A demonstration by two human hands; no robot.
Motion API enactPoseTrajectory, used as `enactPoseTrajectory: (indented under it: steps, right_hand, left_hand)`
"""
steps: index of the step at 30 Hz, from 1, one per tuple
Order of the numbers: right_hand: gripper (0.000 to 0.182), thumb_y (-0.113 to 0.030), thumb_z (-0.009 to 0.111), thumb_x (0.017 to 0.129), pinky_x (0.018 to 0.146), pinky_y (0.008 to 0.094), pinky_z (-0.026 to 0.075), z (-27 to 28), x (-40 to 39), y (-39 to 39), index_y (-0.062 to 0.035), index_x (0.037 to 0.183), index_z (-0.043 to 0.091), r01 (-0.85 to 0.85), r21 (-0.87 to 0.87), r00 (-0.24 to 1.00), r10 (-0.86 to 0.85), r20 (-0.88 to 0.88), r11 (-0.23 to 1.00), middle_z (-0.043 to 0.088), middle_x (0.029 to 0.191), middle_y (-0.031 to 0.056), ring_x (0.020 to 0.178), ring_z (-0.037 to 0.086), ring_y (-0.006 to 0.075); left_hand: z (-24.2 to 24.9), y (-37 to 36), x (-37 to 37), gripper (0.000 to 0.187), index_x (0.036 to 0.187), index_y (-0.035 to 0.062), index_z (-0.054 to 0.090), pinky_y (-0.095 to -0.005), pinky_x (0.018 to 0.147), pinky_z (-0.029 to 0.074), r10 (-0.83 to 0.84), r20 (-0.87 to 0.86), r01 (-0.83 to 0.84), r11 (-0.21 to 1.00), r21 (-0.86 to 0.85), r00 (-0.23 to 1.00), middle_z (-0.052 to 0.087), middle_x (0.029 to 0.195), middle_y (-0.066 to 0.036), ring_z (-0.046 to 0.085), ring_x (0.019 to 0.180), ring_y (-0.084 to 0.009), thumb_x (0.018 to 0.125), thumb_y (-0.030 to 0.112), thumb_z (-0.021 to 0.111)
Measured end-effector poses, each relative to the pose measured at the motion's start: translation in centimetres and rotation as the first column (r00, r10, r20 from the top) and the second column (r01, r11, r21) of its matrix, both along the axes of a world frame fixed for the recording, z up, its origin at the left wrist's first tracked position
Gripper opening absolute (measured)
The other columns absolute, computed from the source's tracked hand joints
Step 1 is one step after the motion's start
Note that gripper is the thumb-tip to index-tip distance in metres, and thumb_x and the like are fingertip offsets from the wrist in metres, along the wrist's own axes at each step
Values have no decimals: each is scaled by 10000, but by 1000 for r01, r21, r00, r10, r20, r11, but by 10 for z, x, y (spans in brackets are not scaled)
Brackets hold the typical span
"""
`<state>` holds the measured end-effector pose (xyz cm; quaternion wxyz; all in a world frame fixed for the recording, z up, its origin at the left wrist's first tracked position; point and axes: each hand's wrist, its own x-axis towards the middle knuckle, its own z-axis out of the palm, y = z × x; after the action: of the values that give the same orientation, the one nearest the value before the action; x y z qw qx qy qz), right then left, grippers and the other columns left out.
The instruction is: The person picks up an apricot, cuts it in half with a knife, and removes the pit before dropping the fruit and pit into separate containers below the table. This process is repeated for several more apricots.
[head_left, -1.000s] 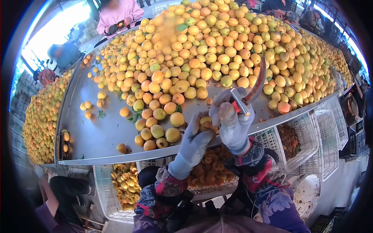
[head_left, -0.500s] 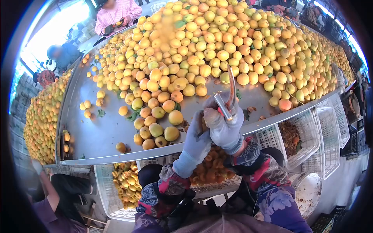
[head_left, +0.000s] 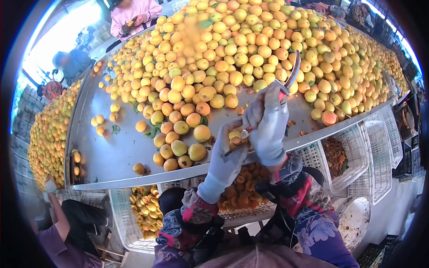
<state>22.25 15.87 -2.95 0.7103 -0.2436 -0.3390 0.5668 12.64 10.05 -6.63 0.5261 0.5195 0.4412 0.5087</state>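
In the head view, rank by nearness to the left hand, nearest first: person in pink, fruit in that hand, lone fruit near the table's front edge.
1. Held fruit: in the left hand.
2. Lone fruit: to the hand's left, on the table near its front edge.
3. Person in pink: across the table, upper left.

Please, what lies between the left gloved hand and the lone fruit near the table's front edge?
In the head view, a cluster of fruits lies on the table between the left gloved hand and the lone fruit.

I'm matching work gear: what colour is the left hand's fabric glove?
Pale bluish-grey fabric glove, in the head view.
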Motion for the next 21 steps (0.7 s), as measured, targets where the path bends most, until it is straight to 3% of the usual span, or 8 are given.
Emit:
enactPoseTrajectory:
  steps: [2,4,5,6,11,15,17,21]
  right_hand:
    - [343,-404,451,959,371,234,247,1,-8,-7,-87,834,411,47,25,993,-49,108,999,284,459,-31,365,238,68]
    - [341,-401,459,957,383,232,272,1,-23,-16,-80,849,416,181,224,971,-210,111,958,320,467,-21,374,267,67]
    - [337,-401,458,958,389,232,263,-2,-12,-7,-83,856,413,35,120,998,-40,39,992,309,475,-28,384,265,64]
    - [337,-401,458,958,389,232,263,-3,-7,-5,-83,856,413,35,119,998,-40,39,992,309,475,-28,384,265,64]
    - [342,-421,446,959,391,232,198,-2,6,3,-111,817,425,-105,-28,988,101,-121,994,230,489,-56,393,199,58]
    - [349,-427,450,956,397,227,185,-10,13,8,-115,801,433,-216,-97,942,181,-283,972,199,508,-78,406,183,52]
    - [359,-435,455,952,404,226,182,-13,15,9,-112,795,435,-237,-116,933,192,-305,965,196,516,-80,415,184,53]
    - [382,-458,468,941,428,227,191,-14,15,8,-107,791,439,-231,-245,921,131,-367,942,196,540,-78,443,195,55]
  left_hand:
    - [-8,4,4,455,1246,14,412,-190,733,421,-3,332,3,1000,0,943,509,1035,-22,479,862,-50,805,-13,521]
    - [-5,1,-2,470,1256,11,407,-207,778,422,-10,357,48,994,-98,934,512,1059,-32,487,904,-66,800,-8,521]
    - [-3,0,-5,486,1265,7,402,-225,823,424,-14,385,94,977,-190,923,516,1083,-42,495,946,-83,794,-3,522]
    - [-6,2,-6,486,1265,7,402,-225,823,424,-13,385,93,977,-191,923,516,1083,-42,495,946,-83,794,-3,522]
    - [-5,5,-4,571,1295,24,379,-254,876,450,-27,-42,35,978,208,999,490,1166,-68,510,1049,-119,755,-33,555]
    - [-4,3,-3,552,1279,12,403,-260,913,413,-67,128,61,997,48,989,461,1202,-72,491,1063,-124,750,-34,553]
    - [-4,5,-5,549,1282,8,397,-253,892,417,28,-217,37,956,290,976,447,1207,-68,488,1065,-133,757,-31,552]
    - [1,3,-2,555,1295,12,377,-245,834,449,-27,-117,54,971,234,993,469,1165,-57,503,1020,-122,772,-12,563]
